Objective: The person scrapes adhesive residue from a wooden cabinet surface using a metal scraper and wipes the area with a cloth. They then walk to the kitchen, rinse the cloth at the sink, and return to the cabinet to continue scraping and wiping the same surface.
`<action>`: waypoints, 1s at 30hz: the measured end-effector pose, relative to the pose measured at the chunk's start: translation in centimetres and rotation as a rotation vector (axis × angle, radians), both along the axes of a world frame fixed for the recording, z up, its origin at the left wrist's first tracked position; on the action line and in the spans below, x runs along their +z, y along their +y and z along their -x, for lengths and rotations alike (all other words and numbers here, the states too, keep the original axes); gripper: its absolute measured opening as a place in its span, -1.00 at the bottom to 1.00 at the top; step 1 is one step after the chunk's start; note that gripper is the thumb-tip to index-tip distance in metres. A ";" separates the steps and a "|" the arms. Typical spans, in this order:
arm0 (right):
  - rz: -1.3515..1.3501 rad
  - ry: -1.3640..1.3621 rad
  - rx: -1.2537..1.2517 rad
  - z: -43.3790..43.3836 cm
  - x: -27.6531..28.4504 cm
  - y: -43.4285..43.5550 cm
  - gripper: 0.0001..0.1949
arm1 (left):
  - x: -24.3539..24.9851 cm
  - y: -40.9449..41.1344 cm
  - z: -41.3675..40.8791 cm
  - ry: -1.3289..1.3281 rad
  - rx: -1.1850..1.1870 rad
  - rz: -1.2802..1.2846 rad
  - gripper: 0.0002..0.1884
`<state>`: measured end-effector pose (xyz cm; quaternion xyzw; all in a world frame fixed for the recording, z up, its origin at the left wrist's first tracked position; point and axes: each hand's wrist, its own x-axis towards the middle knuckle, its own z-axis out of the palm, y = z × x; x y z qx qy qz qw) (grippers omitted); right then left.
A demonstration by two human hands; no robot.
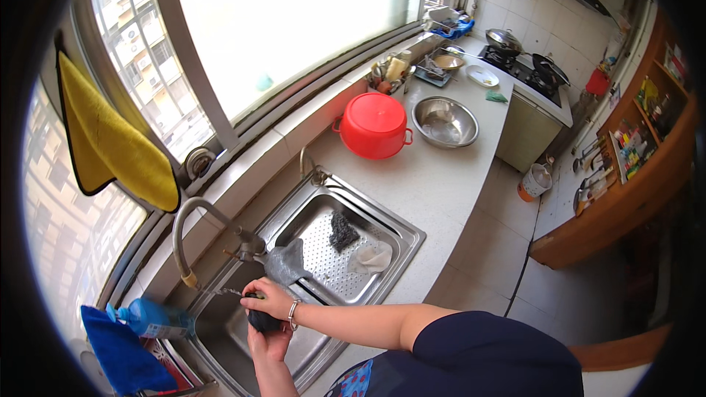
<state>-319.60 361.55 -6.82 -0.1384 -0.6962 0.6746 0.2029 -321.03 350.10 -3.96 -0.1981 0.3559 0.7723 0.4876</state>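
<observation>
Both hands hold a dark, rounded item (263, 320) over the left basin of the steel sink (229, 322); its kind is unclear. My right hand (271, 299), with a silver bracelet (294, 314) at the wrist, grips it from above. Cupped beneath it is my left hand (271, 344). A thin stream of water runs from the curved faucet (185, 242) towards the item and my right fingers. Beside my right hand, a grey cloth (288, 261) drapes over the sink divider. The shallow perforated basin (314, 220) holds a dark mesh scrubber (343, 230) and a whitish cloth (370, 258).
A blue pump bottle (151, 318) and a blue cloth (124, 353) are at the sink's left. On the counter stand an upturned red basin (375, 124), a steel bowl (444, 121) and a utensil holder (390, 74). A yellow cloth (113, 132) hangs by the window.
</observation>
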 end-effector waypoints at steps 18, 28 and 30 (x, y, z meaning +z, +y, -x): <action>0.181 0.156 0.602 1.4 3.5 1.2 -0.72 | 4.9 -1.3 -0.9 0.133 -0.404 0.101 -0.77; -0.223 0.023 0.375 4.4 -0.2 -1.4 -0.83 | -0.5 -1.6 0.2 0.701 -0.498 0.499 -0.88; -0.326 -0.064 0.379 4.3 -0.6 -2.8 -0.85 | -2.6 -2.2 0.6 0.894 -0.523 0.688 -0.95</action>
